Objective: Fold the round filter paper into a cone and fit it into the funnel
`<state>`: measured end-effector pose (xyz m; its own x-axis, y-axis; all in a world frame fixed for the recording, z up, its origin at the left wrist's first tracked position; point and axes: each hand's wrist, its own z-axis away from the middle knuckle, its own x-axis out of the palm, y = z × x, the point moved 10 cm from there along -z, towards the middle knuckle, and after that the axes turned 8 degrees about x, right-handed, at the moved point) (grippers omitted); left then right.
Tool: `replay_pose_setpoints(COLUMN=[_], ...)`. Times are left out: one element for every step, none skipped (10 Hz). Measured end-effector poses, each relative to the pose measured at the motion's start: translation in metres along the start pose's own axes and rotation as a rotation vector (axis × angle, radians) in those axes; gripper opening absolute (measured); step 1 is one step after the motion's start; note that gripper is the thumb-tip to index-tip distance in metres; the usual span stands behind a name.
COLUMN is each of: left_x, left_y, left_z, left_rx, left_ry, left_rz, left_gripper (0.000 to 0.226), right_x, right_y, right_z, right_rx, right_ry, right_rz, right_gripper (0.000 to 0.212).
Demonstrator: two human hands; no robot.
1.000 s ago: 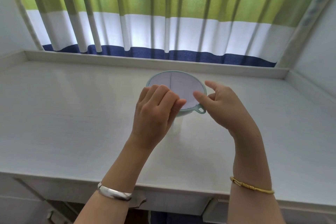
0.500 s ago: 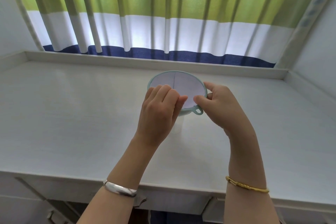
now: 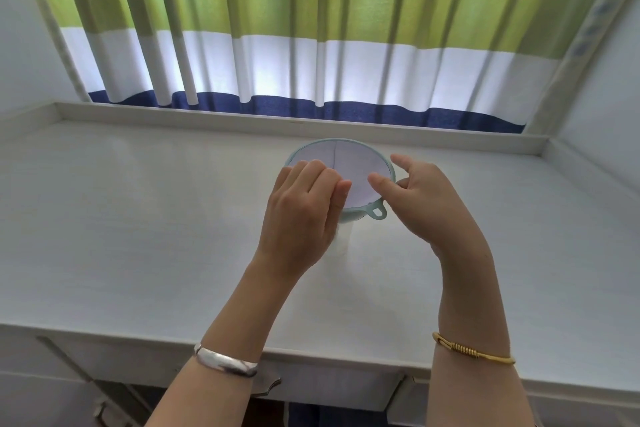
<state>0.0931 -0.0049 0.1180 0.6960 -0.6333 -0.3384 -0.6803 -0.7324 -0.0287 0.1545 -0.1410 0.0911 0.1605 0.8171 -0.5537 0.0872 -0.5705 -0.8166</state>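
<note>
Since the earlier frame the right hand (image 3: pixel 422 198) is opening up, thumb and forefinger now spread wide and off the rim it was pinching; the left hand (image 3: pixel 304 208) is barely shifting. The funnel (image 3: pixel 379 211) and paper (image 3: pixel 349 163) are sitting where they were.

The left hand is curled narrow, fingertips bunched at the near-left edge of the paper; whether it is actually pinching the paper I cannot tell, the fingers are hiding the contact. The right hand is holding nothing, forefinger tip hovering just over the paper's right side.

The paper is lying inside the funnel mouth, showing a vertical crease down the middle, and looking nearly flush with the rim. The funnel is standing on a pale cup (image 3: pixel 341 236) on the white table (image 3: pixel 138 218), tab loop facing the person.

Judging the step: seating the paper. Doing it well probably means pressing lightly along the crease toward the centre, steadying the rim with the free hand so the funnel is not tipping on the cup, and not tearing the paper.

Count: one funnel, one paper, one cup, two hands, two bangles, silver (image 3: pixel 225 362) on the left wrist, gold (image 3: pixel 471 352) on the right, and one striped curtain (image 3: pixel 311 28).
</note>
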Motion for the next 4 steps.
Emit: replay_pose_setpoints(left_x=[-0.002, -0.004, -0.007, -0.01], left_y=[-0.002, -0.007, -0.009, -0.01], left_z=[-0.001, -0.003, -0.006, -0.009], left_rx=[-0.027, -0.053, -0.08, -0.103], left_ry=[-0.01, -0.025, -0.064, -0.093], left_rz=[0.032, 0.041, 0.03, 0.012], left_gripper=[0.045, 0.043, 0.046, 0.054], right_x=[-0.003, -0.014, -0.026, -0.034], right_y=[0.002, 0.001, -0.01, -0.022], right_z=[0.0, 0.003, 0.012, 0.02], right_rx=[0.027, 0.002, -0.042, -0.122], right_ry=[0.004, 0.072, 0.156, 0.213], right_rz=[0.014, 0.003, 0.05, 0.067], right_gripper=[0.058, 0.053, 0.05, 0.05])
